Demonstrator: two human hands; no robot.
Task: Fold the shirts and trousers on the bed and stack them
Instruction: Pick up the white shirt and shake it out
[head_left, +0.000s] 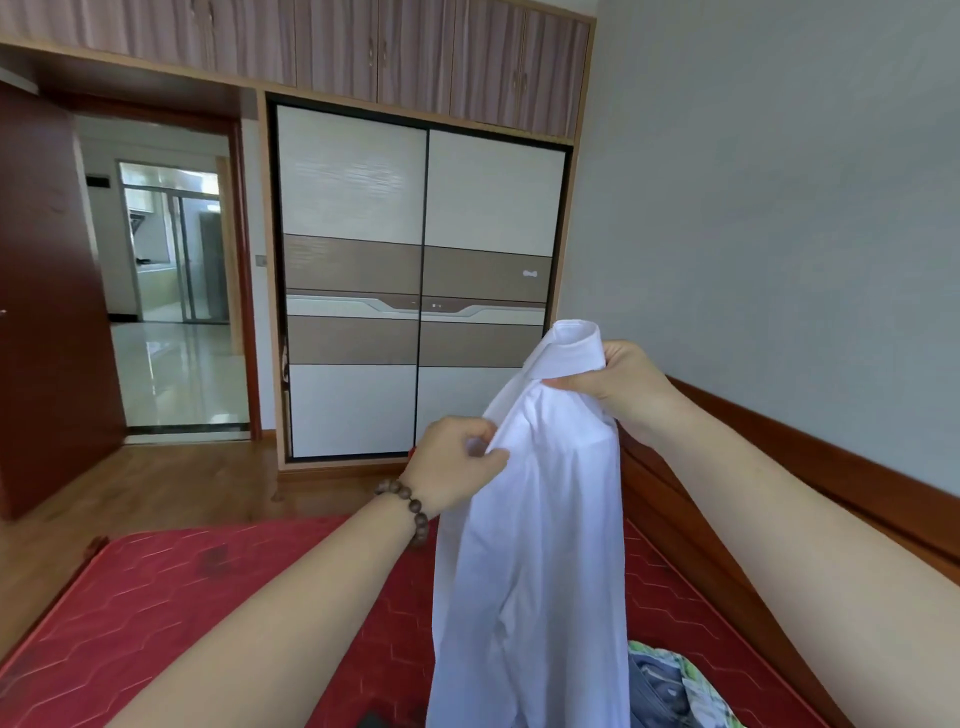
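Observation:
A white collared shirt (540, 545) hangs in the air above the red mattress (171, 597), its collar at the top. My right hand (618, 384) pinches the shirt just under the collar. Lower and to the left, my left hand (457, 467), with a bead bracelet on the wrist, pinches the shirt's edge near the shoulder. A small heap of other clothes (670, 686), blue denim and green-white checked cloth, lies on the mattress at the bottom right, partly hidden behind the shirt.
A wooden bed frame (691, 525) runs along the right wall. A sliding-door wardrobe (421, 280) stands beyond the foot of the bed. An open dark red door (47, 312) and a doorway are at the left, with wooden floor between.

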